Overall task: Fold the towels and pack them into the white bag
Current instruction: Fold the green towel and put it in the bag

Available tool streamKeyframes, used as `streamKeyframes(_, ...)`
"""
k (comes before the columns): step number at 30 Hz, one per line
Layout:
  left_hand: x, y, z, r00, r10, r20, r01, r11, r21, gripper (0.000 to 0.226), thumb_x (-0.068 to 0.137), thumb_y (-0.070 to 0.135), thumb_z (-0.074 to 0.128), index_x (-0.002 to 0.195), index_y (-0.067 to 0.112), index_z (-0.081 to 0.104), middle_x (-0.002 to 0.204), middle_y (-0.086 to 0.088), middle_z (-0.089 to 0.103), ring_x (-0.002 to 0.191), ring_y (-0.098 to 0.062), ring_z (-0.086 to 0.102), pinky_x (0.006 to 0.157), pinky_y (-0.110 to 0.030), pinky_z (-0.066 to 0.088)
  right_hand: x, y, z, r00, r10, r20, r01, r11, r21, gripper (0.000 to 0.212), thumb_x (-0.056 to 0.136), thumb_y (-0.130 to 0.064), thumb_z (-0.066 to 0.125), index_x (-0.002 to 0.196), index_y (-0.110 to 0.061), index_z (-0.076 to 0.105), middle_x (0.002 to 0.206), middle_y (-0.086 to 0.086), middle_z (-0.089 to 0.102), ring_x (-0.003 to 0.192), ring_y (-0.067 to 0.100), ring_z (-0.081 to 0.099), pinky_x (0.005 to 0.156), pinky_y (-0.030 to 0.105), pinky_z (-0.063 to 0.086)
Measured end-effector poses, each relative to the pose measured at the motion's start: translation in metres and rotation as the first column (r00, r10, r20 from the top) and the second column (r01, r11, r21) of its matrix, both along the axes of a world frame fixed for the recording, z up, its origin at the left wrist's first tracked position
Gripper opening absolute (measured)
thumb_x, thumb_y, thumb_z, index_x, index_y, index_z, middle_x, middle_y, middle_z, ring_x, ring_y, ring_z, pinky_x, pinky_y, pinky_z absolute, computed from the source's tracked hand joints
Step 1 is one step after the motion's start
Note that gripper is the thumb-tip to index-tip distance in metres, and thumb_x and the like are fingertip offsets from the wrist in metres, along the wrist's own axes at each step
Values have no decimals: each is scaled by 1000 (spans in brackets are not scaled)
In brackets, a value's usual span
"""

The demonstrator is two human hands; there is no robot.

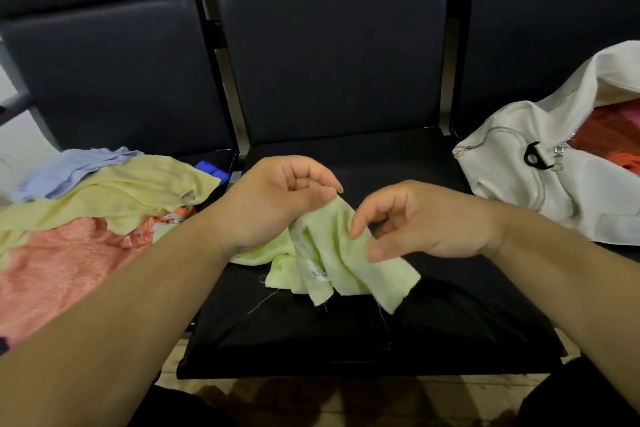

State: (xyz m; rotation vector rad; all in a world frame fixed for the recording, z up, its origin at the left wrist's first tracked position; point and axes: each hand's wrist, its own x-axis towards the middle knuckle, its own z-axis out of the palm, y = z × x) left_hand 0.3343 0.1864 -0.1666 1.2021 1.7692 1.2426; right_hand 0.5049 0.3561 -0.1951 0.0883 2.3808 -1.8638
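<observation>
While my left hand (277, 205) pinches the light green towel (332, 264) at its top edge and my right hand (426, 218) nips a fold just beside, it droops crumpled over the black seat (346, 336). Light and limp, I judge; better gripped by two corners.

Single view, worn on the head. Looks forward and down along both forearms onto the middle seat (346, 333) of a row of dark chairs. Sits close enough to put the left hand (273, 205), the right hand (426, 218) and the green towel (332, 253) at the centre of frame. Faces the seat backs (332, 56) squarely, across the whole top. Takes in, through the wide angle, a pile of towels (104, 198) cut by the left edge and the white bag (540, 184) cut by the right. Catches a strip of floor (346, 399) along the bottom.
</observation>
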Motion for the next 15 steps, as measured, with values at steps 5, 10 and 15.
streamKeyframes(5,-23,-13,7,987,-160,13,160,982,-96,15,79,5,76,92,9,70,81,3,71,72,-6,65,65,-15,50,-6,9,3,985,104,136,-138,952,272,28,89,-13,76,106,-37,77,82,4,65,75,18,55,78,38,50)
streamKeyframes(10,-42,-28,8,883,-464,-68,369,777,-510,23,85,7,80,104,21,76,72,8,63,67,-10,52,66,-20,44,-9,15,3,988,44,147,-66,987,149,24,90,-9,73,106,-27,77,71,-13,60,67,2,53,69,16,44)
streamKeyframes(15,-36,-19,3,942,-320,-97,259,881,-396,25,87,11,78,107,25,77,78,-3,66,74,-13,60,75,-27,49,-19,2,-12,994,30,109,8,944,-329,18,81,-14,77,98,-18,73,92,6,66,84,23,63,70,32,52)
